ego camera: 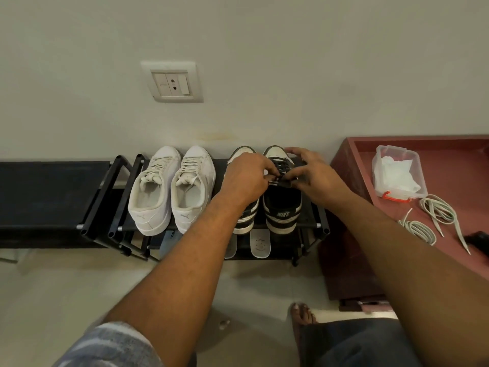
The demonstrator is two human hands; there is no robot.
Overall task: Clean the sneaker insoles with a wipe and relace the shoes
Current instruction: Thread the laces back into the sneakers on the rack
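A black-and-white sneaker (282, 207) stands on the black shoe rack (105, 207), heel toward me. Its black lace (280, 178) is pinched by both hands over the tongue: my left hand (246, 178) grips it from the left, my right hand (309, 173) from the right. The second black-and-white sneaker (247, 219) sits beside it, mostly hidden under my left wrist. A pair of white sneakers (169, 189), laced, stands to the left. Two white insoles (260, 243) lie on the rack's lower shelf.
A red-brown table (449, 221) stands at the right with a clear plastic box of wipes (398, 172) and loose white laces (434, 221). A wall socket (172, 82) is above the rack. My bare foot (303, 313) is on the floor below.
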